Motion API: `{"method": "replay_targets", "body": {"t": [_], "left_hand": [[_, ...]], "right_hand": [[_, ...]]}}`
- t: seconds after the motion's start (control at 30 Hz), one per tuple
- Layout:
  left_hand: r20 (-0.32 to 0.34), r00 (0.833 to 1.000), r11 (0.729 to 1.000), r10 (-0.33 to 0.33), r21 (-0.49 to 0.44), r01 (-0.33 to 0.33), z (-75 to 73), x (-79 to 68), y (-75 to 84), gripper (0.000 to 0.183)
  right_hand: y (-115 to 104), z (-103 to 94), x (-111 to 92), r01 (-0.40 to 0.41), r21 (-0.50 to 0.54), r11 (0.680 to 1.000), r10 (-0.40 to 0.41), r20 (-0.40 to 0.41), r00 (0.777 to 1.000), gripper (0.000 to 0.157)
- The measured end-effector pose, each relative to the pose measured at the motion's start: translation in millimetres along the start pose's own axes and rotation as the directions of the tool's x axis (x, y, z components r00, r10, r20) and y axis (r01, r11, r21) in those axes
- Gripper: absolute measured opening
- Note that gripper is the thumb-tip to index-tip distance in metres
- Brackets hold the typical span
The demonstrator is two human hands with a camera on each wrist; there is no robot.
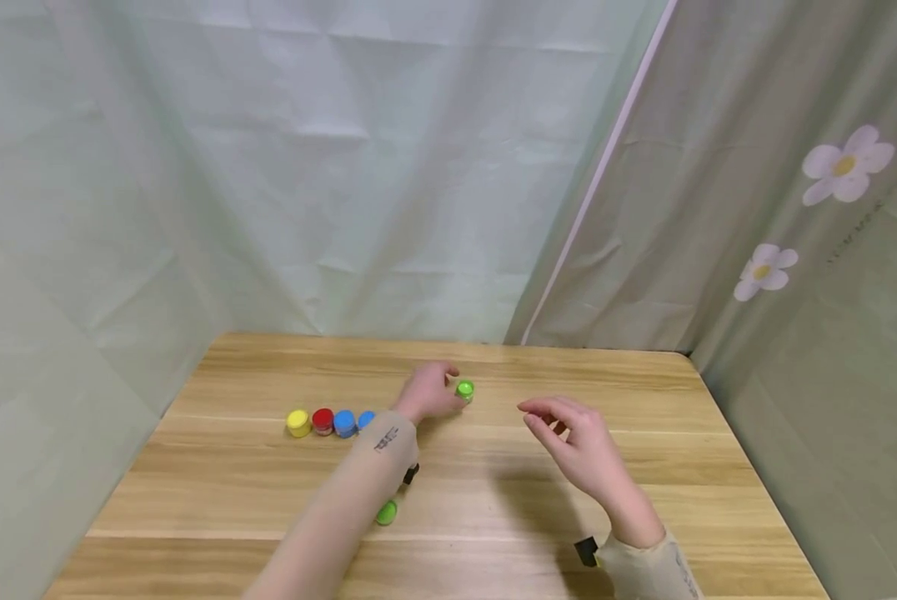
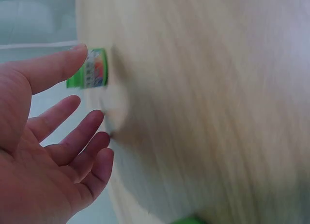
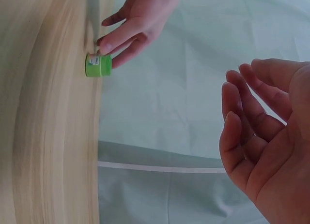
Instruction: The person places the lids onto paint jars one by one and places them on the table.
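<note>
A small green jar (image 1: 465, 390) with a printed label (image 2: 94, 69) stands upright toward the back of the wooden table. My left hand (image 1: 429, 390) reaches beside it with fingers spread apart. In the left wrist view the thumb overlaps the green jar's edge, and the other fingers curve loosely away from it, holding nothing. To the right, my right hand (image 1: 579, 442) hovers over the table, its fingers loosely bent and nothing between them. The right wrist view shows the left hand (image 3: 143, 21) right at the green jar (image 3: 94, 65).
Left of my left arm, yellow (image 1: 298, 423), red (image 1: 323, 422) and blue (image 1: 345, 423) jars stand in a row, with another blue jar (image 1: 367, 419) partly behind the forearm. A green round piece (image 1: 387, 512) lies nearer me. Curtains (image 1: 388, 208) hang behind the table (image 1: 456, 550).
</note>
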State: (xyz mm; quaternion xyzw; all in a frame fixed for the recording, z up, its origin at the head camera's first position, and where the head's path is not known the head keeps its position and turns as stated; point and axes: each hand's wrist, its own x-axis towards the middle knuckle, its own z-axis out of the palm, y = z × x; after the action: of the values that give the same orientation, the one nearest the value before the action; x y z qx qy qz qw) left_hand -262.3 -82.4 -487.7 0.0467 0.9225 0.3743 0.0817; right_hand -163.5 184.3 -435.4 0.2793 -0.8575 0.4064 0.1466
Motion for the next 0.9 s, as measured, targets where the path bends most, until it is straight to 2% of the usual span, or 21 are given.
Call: {"method": "replay_targets", "body": {"t": [0.27,0.43,0.67,0.77,0.9], "left_hand": [[-0.006,1.0,0.998,0.025,0.059,-0.025,10.6,8.2,6.8,0.06],[-0.041,0.998,0.996,0.039,0.077,-0.035,12.0,11.8,8.6,0.051],[-0.046,0.999,0.999,0.021,0.033,-0.02,17.8,5.3,3.6,0.038],[-0.047,0.999,1.0,0.003,-0.021,-0.004,19.8,2.5,-0.1,0.038],[-0.058,0.998,0.993,0.028,-0.111,-0.035,13.6,1.3,-1.8,0.038]], "right_hand": [[1,-1.1,2,0.008,-0.003,1.0,-0.008,-0.001,1.0,0.016],[2,-1.2,4,0.014,0.001,1.0,-0.014,0.004,1.0,0.016],[4,1.6,-4,0.039,0.019,0.999,-0.039,0.0,0.999,0.018],[4,1.9,-7,0.042,0.017,0.999,-0.042,-0.011,0.999,0.018],[4,0.4,-4,0.039,0.017,0.999,-0.039,-0.024,0.999,0.019]]}}
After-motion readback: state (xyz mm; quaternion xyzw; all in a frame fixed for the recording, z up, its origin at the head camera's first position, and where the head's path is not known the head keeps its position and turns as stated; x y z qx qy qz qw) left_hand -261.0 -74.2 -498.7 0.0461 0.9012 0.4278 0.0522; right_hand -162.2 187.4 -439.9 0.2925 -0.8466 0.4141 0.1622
